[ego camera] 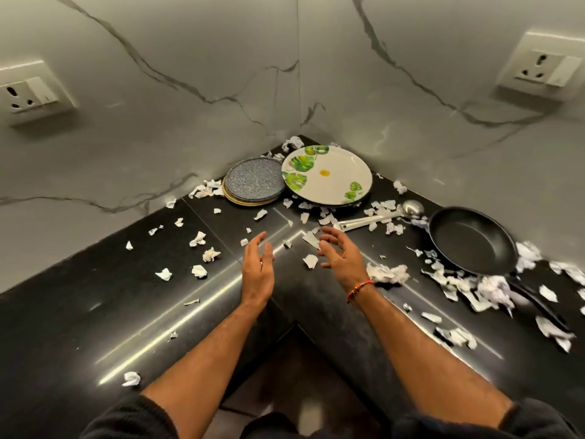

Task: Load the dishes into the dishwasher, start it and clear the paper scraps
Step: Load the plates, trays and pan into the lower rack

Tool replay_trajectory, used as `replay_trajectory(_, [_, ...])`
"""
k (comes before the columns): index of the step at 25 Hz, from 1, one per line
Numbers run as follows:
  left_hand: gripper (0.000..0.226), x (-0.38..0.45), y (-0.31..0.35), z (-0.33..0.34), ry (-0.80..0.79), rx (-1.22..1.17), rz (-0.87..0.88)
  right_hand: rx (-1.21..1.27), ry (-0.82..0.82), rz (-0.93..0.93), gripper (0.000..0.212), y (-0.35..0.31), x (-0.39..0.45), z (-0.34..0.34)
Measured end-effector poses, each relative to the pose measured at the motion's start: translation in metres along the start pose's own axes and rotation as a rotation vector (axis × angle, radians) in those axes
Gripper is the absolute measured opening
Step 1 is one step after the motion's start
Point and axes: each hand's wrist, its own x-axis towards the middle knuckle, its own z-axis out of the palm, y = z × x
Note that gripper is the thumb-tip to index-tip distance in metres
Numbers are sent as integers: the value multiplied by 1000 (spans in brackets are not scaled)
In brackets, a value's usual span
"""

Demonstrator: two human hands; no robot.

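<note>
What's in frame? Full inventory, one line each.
leaf-print plate: 1, white and green, back corner, on a dark plate
speckled plate: 1, grey-blue, left of it, atop a small stack
frying pan: 1, black, right counter
ladle: 1, steel, between plate and pan
paper scraps: many, white, scattered on counter
counter: 1, black, L-shaped
wall sockets: 2, white, both walls
left hand: 1, open, empty
right hand: 1, open, empty

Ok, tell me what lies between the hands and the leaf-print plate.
Only loose paper scraps on the black counter. The left hand and right hand hover open, short of the leaf-print plate; the ladle lies to the right of that path.
</note>
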Motion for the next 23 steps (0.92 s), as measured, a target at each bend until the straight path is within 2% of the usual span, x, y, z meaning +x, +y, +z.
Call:
replay_trajectory(2, [45,15,-5,-3,48,45,9,-5,-40,14,25,2,17,8])
replay_trajectory(5, [56,47,-25,-6,75,79,-70,-8,-90,37,28,6,44,27])
replay_trajectory(12, [53,162,-39,-10,71,169,-271,-62,-148,116,54,16,121,72])
replay_trajectory(16, [65,235,-51,-1,59,184,-409,-75,-126,138,55,19,159,90])
replay_trajectory(20, [87,280,-59,14,65,233,-621,-81,-123,202,57,29,169,91])
replay_trajectory(23, [83,294,-56,20,80,315,-721,-98,-123,215,55,35,168,89])
